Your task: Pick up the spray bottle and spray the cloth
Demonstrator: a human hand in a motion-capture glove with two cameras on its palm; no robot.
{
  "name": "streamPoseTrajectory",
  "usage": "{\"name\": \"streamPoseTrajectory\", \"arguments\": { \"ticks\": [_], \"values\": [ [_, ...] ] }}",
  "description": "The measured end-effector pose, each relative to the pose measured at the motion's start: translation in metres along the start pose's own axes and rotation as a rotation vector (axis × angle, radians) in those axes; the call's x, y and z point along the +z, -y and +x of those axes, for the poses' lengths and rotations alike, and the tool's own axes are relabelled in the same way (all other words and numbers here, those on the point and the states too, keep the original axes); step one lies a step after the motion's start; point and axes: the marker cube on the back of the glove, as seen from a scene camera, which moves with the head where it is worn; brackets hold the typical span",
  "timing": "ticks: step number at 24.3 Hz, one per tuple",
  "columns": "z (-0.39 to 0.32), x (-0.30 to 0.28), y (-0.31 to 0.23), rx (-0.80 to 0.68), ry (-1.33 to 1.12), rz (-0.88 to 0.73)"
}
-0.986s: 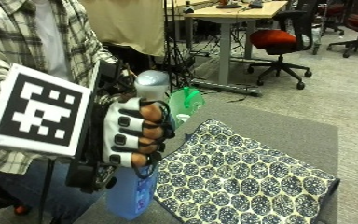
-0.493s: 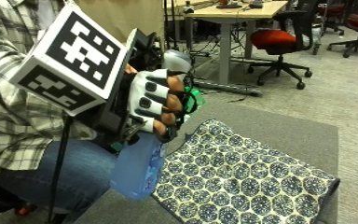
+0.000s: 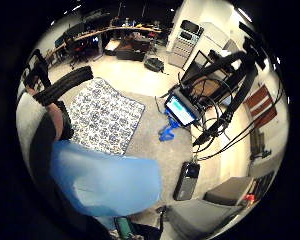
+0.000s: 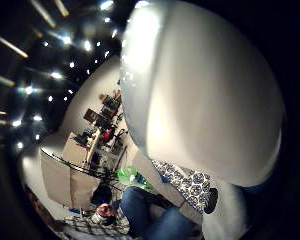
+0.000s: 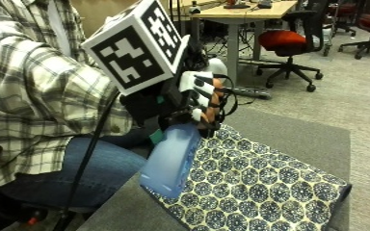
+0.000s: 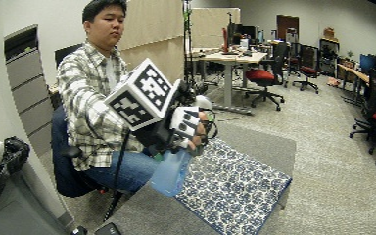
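The person's gloved right hand (image 5: 201, 103) holds the spray bottle (image 5: 171, 161) in the air over the near corner of the cloth (image 5: 262, 187), its fingers (image 5: 209, 107) curled round the bottle's neck just under the white spray head (image 5: 216, 67). The translucent blue body hangs tilted, its base lowest and swung toward the person's lap, its lower edge above the cloth's near corner without touching it. Whether a finger presses the trigger cannot be told.

The patterned cloth lies spread flat on the grey table (image 5: 300, 132). Its near side runs close along the table edge facing the person, and its far corner reaches close to the table's outer edge. A bare strip of table borders the cloth on the side toward the office chairs (image 5: 291, 41), and the wide outside view shows more bare table (image 6: 149, 215) between the cloth and the near end. In the little finger side palm view the blue bottle (image 3: 105, 180) fills the space by the palm, with the cloth (image 3: 102, 115) below it, and a dark box-shaped device (image 3: 188, 180) sits on the table well apart from the cloth.
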Motion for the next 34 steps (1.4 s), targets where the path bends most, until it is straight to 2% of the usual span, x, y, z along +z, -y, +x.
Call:
{"name": "streamPoseTrajectory", "arguments": {
  "ticks": [12,19,34],
  "values": [
    [-0.069,0.062,0.007,-0.248,-0.189,-0.138],
    [-0.081,0.077,-0.001,-0.382,-0.298,-0.206],
    [-0.100,0.113,-0.022,-0.561,-0.468,-0.307]
  ]
}}
